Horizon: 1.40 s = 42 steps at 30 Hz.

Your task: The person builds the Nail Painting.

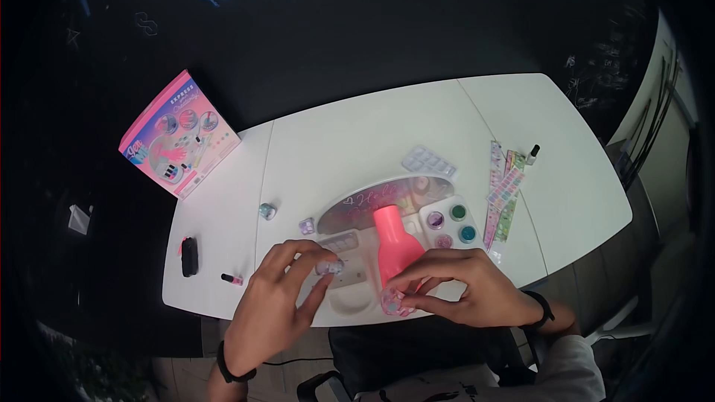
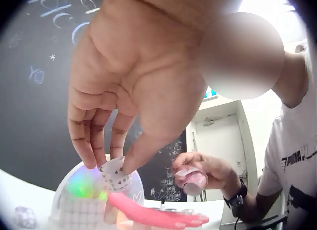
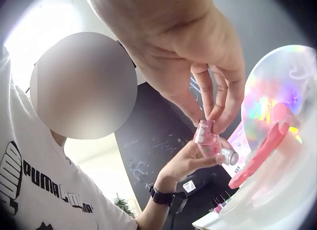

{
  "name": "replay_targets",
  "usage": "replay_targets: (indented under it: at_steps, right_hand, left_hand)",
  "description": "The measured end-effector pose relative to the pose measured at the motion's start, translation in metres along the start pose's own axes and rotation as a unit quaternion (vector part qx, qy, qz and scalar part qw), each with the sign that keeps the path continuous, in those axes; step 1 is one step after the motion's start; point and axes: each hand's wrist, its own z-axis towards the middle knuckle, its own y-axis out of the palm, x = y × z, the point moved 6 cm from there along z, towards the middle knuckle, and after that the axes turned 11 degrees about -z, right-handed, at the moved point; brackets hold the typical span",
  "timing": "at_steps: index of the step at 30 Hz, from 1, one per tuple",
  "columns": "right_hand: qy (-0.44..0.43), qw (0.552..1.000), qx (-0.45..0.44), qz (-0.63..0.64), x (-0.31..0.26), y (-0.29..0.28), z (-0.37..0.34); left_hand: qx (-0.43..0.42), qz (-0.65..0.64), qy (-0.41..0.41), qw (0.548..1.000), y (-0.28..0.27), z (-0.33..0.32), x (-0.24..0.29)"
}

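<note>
My left hand (image 1: pixel 275 290) pinches a small whitish roll of patterned film (image 2: pixel 116 174) between thumb and fingers. Small dark marks are printed round it. With thumb and fingertips my right hand (image 1: pixel 465 286) holds a pink roll of patterned film (image 3: pixel 207 139), which carries white shapes. Both rolls are held up above the front of a white nail-play station (image 1: pixel 350 303). Between the hands lies a pink plastic model hand (image 1: pixel 398 249) on the station, its lower part hidden behind my right hand in the head view.
An iridescent panel (image 1: pixel 357 207) stands at the station's back, beside glitter pots (image 1: pixel 458 212). Sticker strips (image 1: pixel 506 190) and a polish bottle (image 1: pixel 533 153) lie to the right. Leftward are a shiny roll (image 1: pixel 267 211), pink polish (image 1: pixel 232 279), a black case (image 1: pixel 190 257) and a box (image 1: pixel 179 134).
</note>
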Motion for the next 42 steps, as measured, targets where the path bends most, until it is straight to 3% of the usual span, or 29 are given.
replay_targets:
  at_steps: [2, 4, 7, 14, 16, 26, 34, 37, 42]
  right_hand:
    - [0.014, 1.000, 0.007, -0.002, 0.004, -0.001, -0.001]
    - [0.023, 1.000, 0.020, 0.007, 0.009, -0.003, -0.003]
    - [0.007, 0.999, 0.032, 0.010, 0.011, -0.004, -0.004]
    - [0.010, 1.000, 0.015, -0.017, 0.013, -0.004, -0.005]
    - [0.036, 0.999, 0.023, 0.009, 0.017, -0.003, -0.005]
    - [0.049, 0.999, 0.011, -0.017, 0.017, -0.001, -0.005]
    - [0.045, 0.999, -0.019, -0.020, 0.018, 0.003, -0.004]
    - [0.041, 0.999, -0.024, -0.023, 0.016, 0.002, -0.005]
    - [0.055, 0.998, -0.039, 0.004, 0.021, 0.006, -0.005]
  left_hand:
    - [0.009, 0.001, -0.031, 0.999, 0.010, -0.003, -0.019]
    - [-0.019, -0.071, -0.125, 0.989, 0.024, -0.012, -0.046]
    - [-0.031, -0.099, -0.150, 0.983, 0.041, -0.018, -0.062]
    - [-0.037, -0.081, -0.135, 0.987, 0.063, -0.023, -0.063]
    - [-0.036, 0.026, -0.103, 0.994, 0.065, -0.021, -0.059]
    - [-0.025, 0.069, -0.132, 0.988, 0.062, -0.030, -0.056]
    - [-0.005, 0.181, -0.124, 0.976, 0.061, -0.032, -0.053]
    - [0.036, 0.191, -0.123, 0.973, 0.061, -0.028, -0.050]
    - [0.036, 0.183, -0.134, 0.973, 0.061, -0.027, -0.049]
